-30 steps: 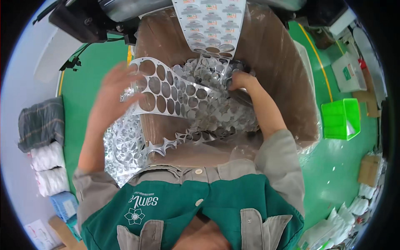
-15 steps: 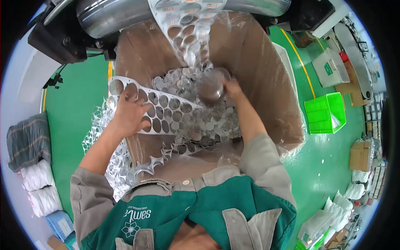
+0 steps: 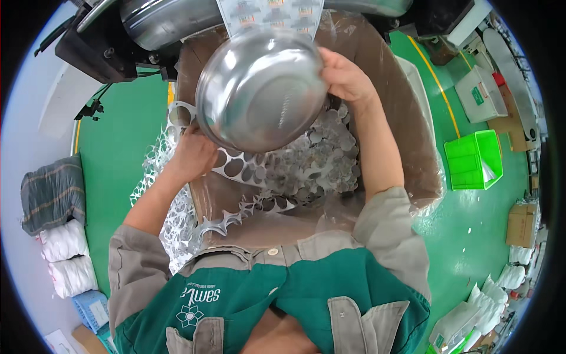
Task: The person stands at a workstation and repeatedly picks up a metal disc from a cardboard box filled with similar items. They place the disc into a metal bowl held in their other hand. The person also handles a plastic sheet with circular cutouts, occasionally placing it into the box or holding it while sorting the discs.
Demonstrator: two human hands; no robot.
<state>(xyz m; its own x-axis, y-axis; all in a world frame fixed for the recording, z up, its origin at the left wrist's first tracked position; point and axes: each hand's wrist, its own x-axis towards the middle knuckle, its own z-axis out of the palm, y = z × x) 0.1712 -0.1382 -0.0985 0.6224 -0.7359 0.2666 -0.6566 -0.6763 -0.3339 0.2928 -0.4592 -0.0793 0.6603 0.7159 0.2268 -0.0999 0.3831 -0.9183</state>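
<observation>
A round, shiny metal bowl (image 3: 236,88) is raised above the carton, and my right hand (image 3: 351,79) grips its right rim. My left hand (image 3: 194,154) is closed on the punched silver sheet (image 3: 234,167), a strip full of round holes that stretches over the left side of the carton; the bowl hides part of it. Below the bowl lies a heap of small round discs (image 3: 321,159) in the large brown carton (image 3: 383,124), which is lined with clear plastic. A printed sheet (image 3: 271,15) hangs from the metal roller at the top, its lower part hidden by the bowl.
The metal roller (image 3: 171,20) and its black bracket (image 3: 94,53) border the carton's far side. Scrap punched sheet (image 3: 177,227) piles up outside the carton's left wall. On the green floor to the right stands a bright green crate (image 3: 466,162), with a white bin (image 3: 480,94) behind it.
My right hand has lifted the bowl from the discs, up and to the left. My left hand, earlier spread on the punched sheet, has closed on it. The hanging sheet's lower end is now covered.
</observation>
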